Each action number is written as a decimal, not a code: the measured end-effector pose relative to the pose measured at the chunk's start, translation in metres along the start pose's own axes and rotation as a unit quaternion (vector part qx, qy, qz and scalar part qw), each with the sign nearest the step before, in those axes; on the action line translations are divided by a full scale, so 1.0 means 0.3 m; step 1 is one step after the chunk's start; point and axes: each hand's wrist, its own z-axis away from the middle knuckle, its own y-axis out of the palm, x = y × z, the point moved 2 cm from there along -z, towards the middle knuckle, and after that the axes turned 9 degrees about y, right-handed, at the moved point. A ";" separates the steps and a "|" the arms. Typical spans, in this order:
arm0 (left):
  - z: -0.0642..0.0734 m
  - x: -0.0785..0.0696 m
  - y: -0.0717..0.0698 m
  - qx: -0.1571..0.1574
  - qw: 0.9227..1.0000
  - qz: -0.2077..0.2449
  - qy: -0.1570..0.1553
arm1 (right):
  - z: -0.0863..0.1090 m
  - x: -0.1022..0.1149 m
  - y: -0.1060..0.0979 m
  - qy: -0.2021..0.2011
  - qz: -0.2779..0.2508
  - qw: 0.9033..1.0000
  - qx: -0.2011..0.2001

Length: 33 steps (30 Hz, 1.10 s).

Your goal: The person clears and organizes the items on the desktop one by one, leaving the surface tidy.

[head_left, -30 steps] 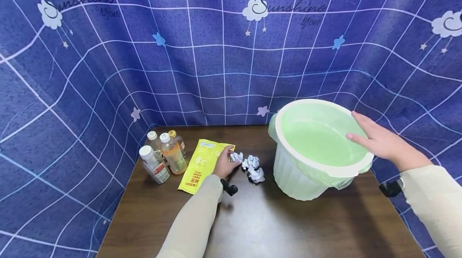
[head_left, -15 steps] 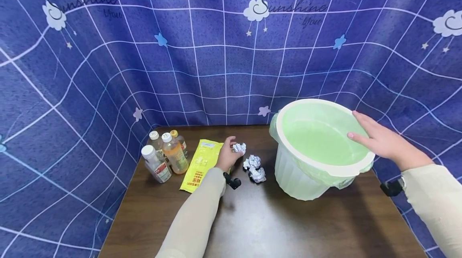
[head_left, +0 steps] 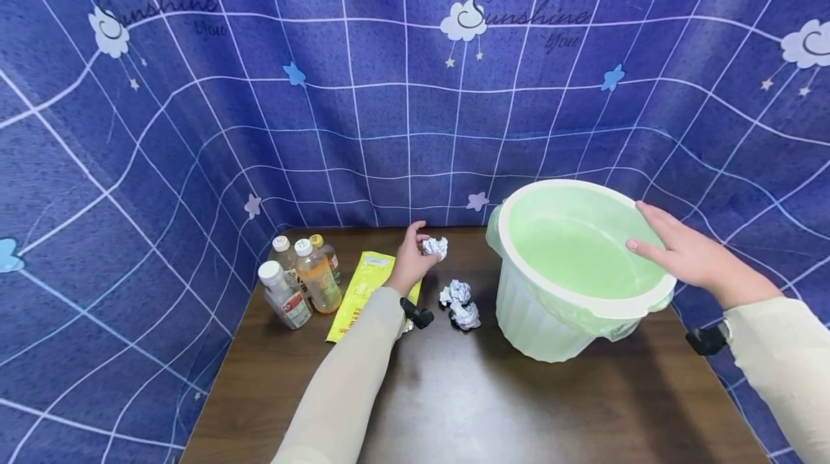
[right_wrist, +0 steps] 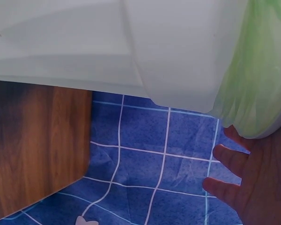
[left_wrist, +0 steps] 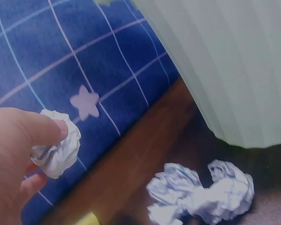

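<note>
In the head view, the left hand [head_left: 408, 260] pinches a crumpled paper ball [head_left: 436, 248] between its thumb and fingers, the ball sitting at the hand's right side. Nearer the person than that hand, and a little to its right, two more paper wads [head_left: 460, 304] lie touching each other on the brown table [head_left: 467, 406]. The yellow packet [head_left: 368, 279] lies to the left hand's left, partly covered by the wrist and sleeve, and beyond it, farther left, four capped bottles [head_left: 318, 282] stand close together. Well to the left hand's right is the white bin [head_left: 534, 313] with a green liner [head_left: 564, 248]. At the bin's far right side the right hand [head_left: 690, 255] rests on the rim, its fingers straight and spread, the thumb over the opening. Behind both hands hangs a blue checked curtain [head_left: 415, 118]. In the left wrist view, the thumb lies across the ball, the two wads are below and to the hand's right, and the bin's ribbed wall rises above them. In the right wrist view, three fingers stand apart beneath the lined rim, beside the bin's outer wall; the thumb is hidden there.
</note>
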 end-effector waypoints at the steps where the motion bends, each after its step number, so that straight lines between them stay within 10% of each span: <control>1: -0.004 -0.015 -0.004 0.003 1.000 0.000 0.000 | 0.000 0.000 0.000 0.000 0.000 1.000 0.000; 33: -0.120 -0.352 -0.067 0.023 0.996 -0.002 0.082 | 0.004 0.003 -0.001 -0.016 -0.005 1.000 -0.008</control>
